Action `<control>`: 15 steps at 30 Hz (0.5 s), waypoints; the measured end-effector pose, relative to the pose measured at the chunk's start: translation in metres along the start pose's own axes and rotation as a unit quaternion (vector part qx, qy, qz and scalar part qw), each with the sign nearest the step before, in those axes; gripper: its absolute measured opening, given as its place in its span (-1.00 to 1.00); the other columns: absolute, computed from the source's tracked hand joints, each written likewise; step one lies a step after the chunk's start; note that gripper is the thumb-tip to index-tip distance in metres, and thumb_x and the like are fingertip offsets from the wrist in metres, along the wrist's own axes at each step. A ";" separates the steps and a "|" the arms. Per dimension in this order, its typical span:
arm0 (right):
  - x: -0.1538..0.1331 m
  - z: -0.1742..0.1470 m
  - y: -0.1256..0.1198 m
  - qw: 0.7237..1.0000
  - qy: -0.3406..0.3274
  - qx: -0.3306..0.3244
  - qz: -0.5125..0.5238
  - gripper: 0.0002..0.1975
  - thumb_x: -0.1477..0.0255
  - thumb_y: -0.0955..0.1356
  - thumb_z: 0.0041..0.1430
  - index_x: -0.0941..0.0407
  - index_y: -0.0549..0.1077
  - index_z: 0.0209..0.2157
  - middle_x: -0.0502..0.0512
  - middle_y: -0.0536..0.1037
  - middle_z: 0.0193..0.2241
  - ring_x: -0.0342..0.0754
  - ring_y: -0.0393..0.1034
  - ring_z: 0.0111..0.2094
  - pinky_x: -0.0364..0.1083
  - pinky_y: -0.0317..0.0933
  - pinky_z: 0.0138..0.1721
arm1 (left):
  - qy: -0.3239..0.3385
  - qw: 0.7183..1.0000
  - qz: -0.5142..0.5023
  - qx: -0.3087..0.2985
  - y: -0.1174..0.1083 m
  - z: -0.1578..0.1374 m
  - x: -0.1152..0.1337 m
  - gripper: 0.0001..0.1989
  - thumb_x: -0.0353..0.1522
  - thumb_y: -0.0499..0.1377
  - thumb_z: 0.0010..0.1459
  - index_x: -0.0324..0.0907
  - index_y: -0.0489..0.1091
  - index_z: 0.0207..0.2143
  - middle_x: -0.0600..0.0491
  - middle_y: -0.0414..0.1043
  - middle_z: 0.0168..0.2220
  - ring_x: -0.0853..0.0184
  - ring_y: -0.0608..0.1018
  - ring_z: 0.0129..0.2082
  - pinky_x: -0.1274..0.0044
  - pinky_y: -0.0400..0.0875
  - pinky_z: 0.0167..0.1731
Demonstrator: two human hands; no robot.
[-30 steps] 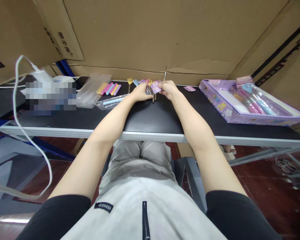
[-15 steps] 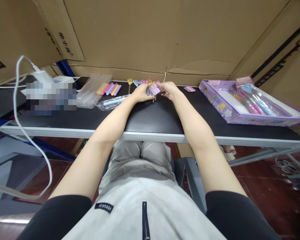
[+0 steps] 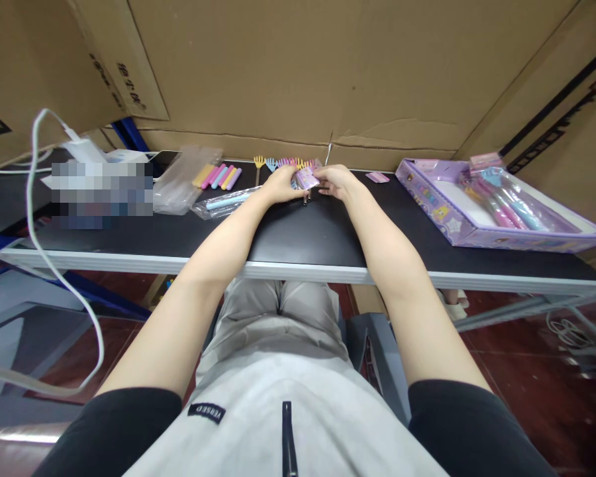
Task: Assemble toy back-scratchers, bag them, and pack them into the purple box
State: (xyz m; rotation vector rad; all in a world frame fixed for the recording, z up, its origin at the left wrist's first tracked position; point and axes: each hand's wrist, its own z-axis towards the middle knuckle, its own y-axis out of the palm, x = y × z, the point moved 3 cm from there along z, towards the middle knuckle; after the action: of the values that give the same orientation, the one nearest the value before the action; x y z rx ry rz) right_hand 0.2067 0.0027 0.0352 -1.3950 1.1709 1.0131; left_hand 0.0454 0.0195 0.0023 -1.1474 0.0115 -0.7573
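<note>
A small pink-and-purple printed card [image 3: 306, 177] is held between my two hands above the black table. My left hand [image 3: 282, 185] has its thumb and fingers closed on the card's left side. My right hand [image 3: 336, 180] pinches at its right edge, with fingers partly hidden. Just behind them lies a row of hand-shaped back scratcher heads, a yellow one [image 3: 259, 161] and a blue one [image 3: 271, 165] among them. Metal rod ends [image 3: 306, 200] show below the card. Left of my left hand, a light blue handle [image 3: 228, 201] lies in a clear bag.
Several coloured handles [image 3: 217, 177] and clear plastic bags [image 3: 176, 189] lie at the left. Another pink card [image 3: 377, 177] is on the table at right, near a purple display box [image 3: 451, 225] holding bagged scratchers [image 3: 514, 205]. A white cable [image 3: 31, 192] hangs at left; cardboard [image 3: 288, 73] walls the back.
My right fingers have shifted slightly along the card's right edge. The card has turned a little; the rest looks the same.
</note>
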 end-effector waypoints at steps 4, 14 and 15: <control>0.000 0.004 -0.001 1.000 -0.022 0.011 -0.017 -0.83 0.71 0.38 0.11 0.17 0.38 -0.40 -0.04 0.42 -0.52 -0.22 0.30 -0.47 -0.14 0.22 -0.26 | 0.010 1.000 0.001 0.005 0.001 0.001 -0.001 -0.40 -0.22 0.38 0.04 -0.32 0.46 0.10 -0.23 0.52 0.07 -0.08 0.53 0.13 0.23 0.37 0.21; -0.007 0.003 0.001 0.993 -0.103 0.031 -0.053 -0.70 0.29 0.52 0.22 0.13 0.38 -0.37 0.00 0.42 -0.46 -0.20 0.31 -0.45 -0.20 0.24 -0.38 | 0.005 1.000 0.006 0.011 0.001 0.001 -0.001 -0.43 -0.24 0.35 0.05 -0.33 0.47 0.09 -0.25 0.55 0.06 -0.08 0.55 0.12 0.23 0.38 0.20; -0.007 0.002 0.001 0.994 -0.097 0.023 -0.046 -0.66 0.21 0.51 0.23 0.13 0.38 -0.36 -0.01 0.41 -0.46 -0.20 0.31 -0.46 -0.19 0.26 -0.37 | 0.001 1.000 0.005 0.013 0.001 0.001 -0.002 -0.43 -0.25 0.35 0.04 -0.33 0.47 0.09 -0.25 0.55 0.06 -0.08 0.54 0.13 0.23 0.37 0.21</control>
State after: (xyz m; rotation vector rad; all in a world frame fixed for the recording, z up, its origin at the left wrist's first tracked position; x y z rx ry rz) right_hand 0.2044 0.0059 0.0417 -1.2723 0.9732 1.0265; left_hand 0.0448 0.0212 0.0011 -1.1215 0.0085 -0.7479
